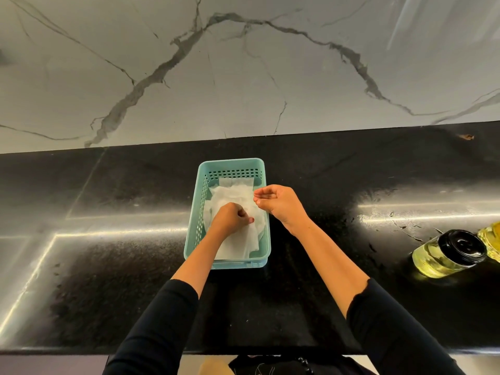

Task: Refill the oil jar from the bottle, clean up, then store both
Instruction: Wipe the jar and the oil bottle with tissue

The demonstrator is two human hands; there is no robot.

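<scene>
A teal plastic basket (195, 231) sits in the middle of the black counter and holds several white paper tissues (238, 247). My left hand (230, 219) is inside the basket, fingers curled and pinching a tissue. My right hand (278, 203) hovers at the basket's right rim, fingers bent with thumb and fingertips near a tissue edge; whether it holds that edge is unclear. At the far right stands the glass oil jar (443, 257) with a black lid, filled with yellow oil. The oil bottle (491, 239) is beside it, cut off by the frame edge.
Oil drops and smears (405, 226) lie on the counter left of the jar. A marble wall (243, 77) rises behind the counter. The counter's front edge (81, 349) runs along the bottom of the view.
</scene>
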